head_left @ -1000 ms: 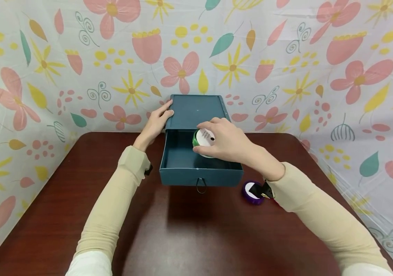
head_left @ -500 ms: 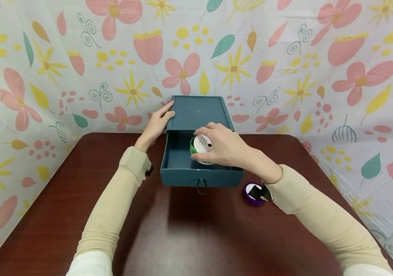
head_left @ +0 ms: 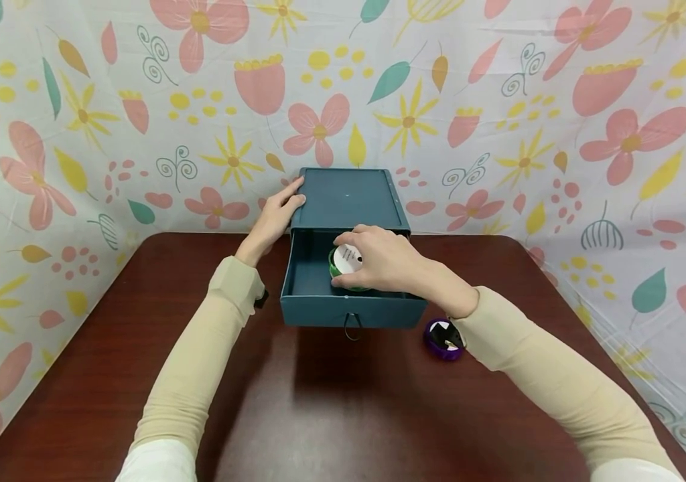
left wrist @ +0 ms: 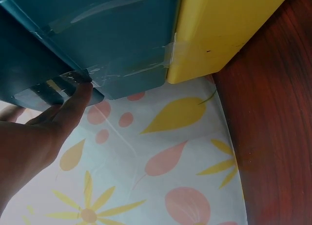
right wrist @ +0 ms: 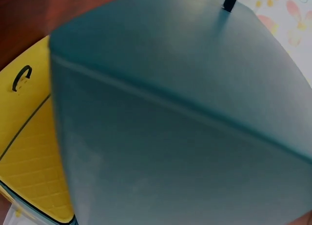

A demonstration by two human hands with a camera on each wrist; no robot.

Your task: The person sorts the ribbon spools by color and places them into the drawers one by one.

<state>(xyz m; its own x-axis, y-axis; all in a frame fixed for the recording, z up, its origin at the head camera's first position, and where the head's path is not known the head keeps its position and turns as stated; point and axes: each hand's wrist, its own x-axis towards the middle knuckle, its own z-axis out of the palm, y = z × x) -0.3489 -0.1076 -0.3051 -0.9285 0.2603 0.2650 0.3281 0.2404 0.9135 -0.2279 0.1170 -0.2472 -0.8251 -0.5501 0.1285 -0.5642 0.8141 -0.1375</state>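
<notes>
In the head view, my right hand [head_left: 388, 261] grips a spool of green ribbon [head_left: 346, 260] with a white label, low inside the pulled-out blue drawer [head_left: 319, 311]. Thumb and fingers span its sides, and the hand hides its right part. My left hand [head_left: 273, 217] rests against the left side of the blue cabinet [head_left: 346, 197], fingers stretched toward the back. The left wrist view shows that hand [left wrist: 44, 137] touching the blue casing [left wrist: 112, 44]. From the right wrist, the blue drawer [right wrist: 161, 147] fills most of the picture; the hand's grip is hidden there.
A spool of purple ribbon [head_left: 433, 346] lies on the brown table [head_left: 222, 395], right of the drawer and partly under the right forearm. Below the blue level, the wrist views show a yellow drawer [right wrist: 29, 137] with a black loop. A flowered cloth [head_left: 469, 80] hangs behind.
My right hand has lowered the green ribbon spool deeper into the drawer, moving slightly left and toward the drawer's front. The left hand stays against the cabinet.
</notes>
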